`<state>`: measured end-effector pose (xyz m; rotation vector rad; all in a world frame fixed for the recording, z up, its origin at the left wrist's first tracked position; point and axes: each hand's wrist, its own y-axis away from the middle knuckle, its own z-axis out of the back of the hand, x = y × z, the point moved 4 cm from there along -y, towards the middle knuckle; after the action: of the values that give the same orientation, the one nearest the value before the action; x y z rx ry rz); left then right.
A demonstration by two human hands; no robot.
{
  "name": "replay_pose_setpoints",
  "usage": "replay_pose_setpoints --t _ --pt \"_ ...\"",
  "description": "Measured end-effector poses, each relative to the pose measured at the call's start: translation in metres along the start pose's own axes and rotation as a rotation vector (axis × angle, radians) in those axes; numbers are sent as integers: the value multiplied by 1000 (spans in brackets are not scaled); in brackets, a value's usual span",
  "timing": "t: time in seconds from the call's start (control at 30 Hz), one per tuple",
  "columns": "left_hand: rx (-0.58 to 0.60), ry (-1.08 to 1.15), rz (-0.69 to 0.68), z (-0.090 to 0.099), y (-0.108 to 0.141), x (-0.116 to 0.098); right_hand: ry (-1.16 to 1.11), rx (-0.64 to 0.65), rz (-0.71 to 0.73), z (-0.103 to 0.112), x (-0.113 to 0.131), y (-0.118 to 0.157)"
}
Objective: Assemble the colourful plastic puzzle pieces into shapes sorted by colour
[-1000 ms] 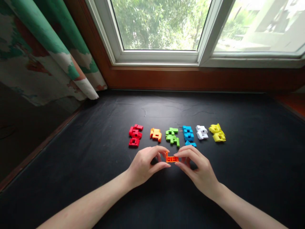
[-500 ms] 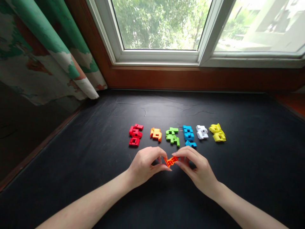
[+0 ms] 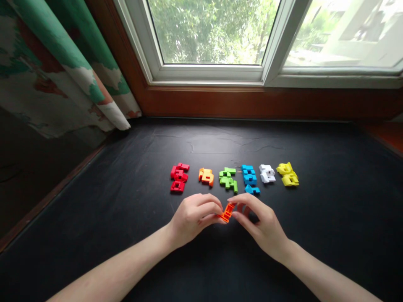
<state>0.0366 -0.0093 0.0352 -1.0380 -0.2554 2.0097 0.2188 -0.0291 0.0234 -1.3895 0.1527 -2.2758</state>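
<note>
A small bright orange plastic toy piece [image 3: 228,212], hollow with thin ribs, is held up between both hands over the black tabletop. My left hand [image 3: 198,214] pinches its lower left end between thumb and fingers. At its upper right end are the index fingertip and thumb of my right hand [image 3: 260,216], curled around that side. Just beyond the hands lies a row of coloured plastic pieces: red pieces [image 3: 179,176], a lighter orange piece [image 3: 206,177], green pieces [image 3: 227,178], blue pieces [image 3: 249,176], white pieces [image 3: 267,173] and yellow pieces [image 3: 287,174].
The black tabletop [image 3: 126,188] runs back to a brown wooden sill [image 3: 204,102] under a white-framed window [image 3: 208,75]. A patterned curtain [image 3: 88,75] hangs at the left, its lower corner touching the table's back left edge.
The orange piece has turned between the fingers and now stands more steeply. My left fingers have closed further over its left end. The coloured row has stayed put.
</note>
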Motion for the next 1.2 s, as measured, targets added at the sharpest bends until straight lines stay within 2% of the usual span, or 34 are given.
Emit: replay_pose_setpoints --t 0.13,0.27,0.4,0.63,0.93,1.2 --pt "-51 62 22 3 -2 -1 5 -28 -36 1 1 0" --pt "-76 149 61 5 -2 -1 -10 11 -45 0 1 0" --pt "-72 174 90 5 -2 0 -21 58 -61 -2 0 0" --pt "-40 156 59 3 -2 -1 -15 89 -42 -4 0 -1" --pt "-19 157 66 2 -1 0 -13 67 2 -3 0 0" --pt "-33 292 158 4 -4 1 10 22 30 -3 -4 2"
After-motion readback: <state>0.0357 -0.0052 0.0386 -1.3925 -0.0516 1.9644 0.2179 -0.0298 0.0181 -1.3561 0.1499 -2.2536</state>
